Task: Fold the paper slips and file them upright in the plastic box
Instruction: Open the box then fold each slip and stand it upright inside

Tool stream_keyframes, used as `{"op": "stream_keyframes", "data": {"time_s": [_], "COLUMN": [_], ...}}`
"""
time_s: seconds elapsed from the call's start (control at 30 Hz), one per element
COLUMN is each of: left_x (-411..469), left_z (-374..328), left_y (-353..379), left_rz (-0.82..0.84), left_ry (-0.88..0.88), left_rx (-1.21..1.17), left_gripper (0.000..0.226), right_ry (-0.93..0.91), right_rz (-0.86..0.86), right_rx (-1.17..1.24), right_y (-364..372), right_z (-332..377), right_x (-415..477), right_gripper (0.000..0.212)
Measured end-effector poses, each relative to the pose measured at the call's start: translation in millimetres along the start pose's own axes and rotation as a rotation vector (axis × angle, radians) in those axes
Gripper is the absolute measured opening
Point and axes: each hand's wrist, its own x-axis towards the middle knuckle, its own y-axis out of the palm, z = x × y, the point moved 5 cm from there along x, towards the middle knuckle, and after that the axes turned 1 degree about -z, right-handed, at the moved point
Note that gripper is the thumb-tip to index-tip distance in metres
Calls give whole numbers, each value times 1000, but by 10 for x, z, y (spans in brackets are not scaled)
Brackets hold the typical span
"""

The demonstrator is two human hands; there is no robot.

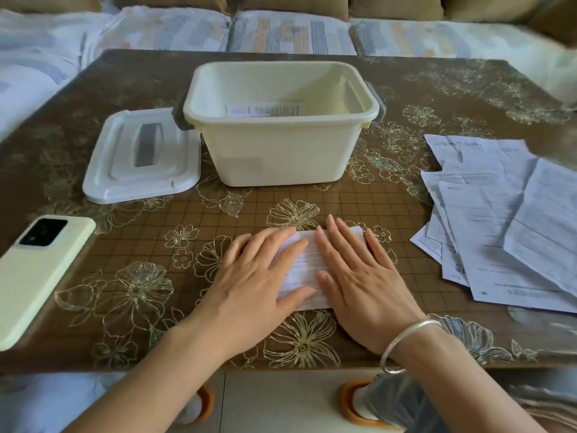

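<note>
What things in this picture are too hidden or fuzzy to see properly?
Head view.
Slip: mostly covered by left hand and right hand; folds hidden.
Papers in box: near wall hides their lower parts; no count.
Pile: cut by right edge; print too small.
Grey blur above pile: unidentifiable.

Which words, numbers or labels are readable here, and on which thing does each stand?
Nothing can be read with certainty.
Folded slip under the left hand and right hand: printed lines, too blurred.
Loose sheets on the right: print too small, blurred.
Slip inside the box: print unreadable.
Phone, lid: no text seen.
</note>
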Motion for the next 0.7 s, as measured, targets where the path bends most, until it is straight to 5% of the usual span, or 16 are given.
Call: {"op": "stream_keyframes", "data": {"time_s": [0.3,0.4,0.53,0.7], "left_x": [-83,-83,-70,-3], "left_z": [315,302,287,292], "left_y": [-28,-45,-49,-90], "left_rz": [282,328,312,315], "left_ry": [121,107,108,70], "left_rx": [12,-5,-32,-113], "left_gripper": [80,78,84,97], "right_ry": [185,237,52,-105], "right_rz": [192,132,-233,-166], "right_rx": [-71,-11,185,197], "right_y": [-76,-186,-373,-270], "right_z": [-357,-369,-32,179], "right_x": [-151,-165,-175,-106], "right_gripper": [86,81,43,47]}}
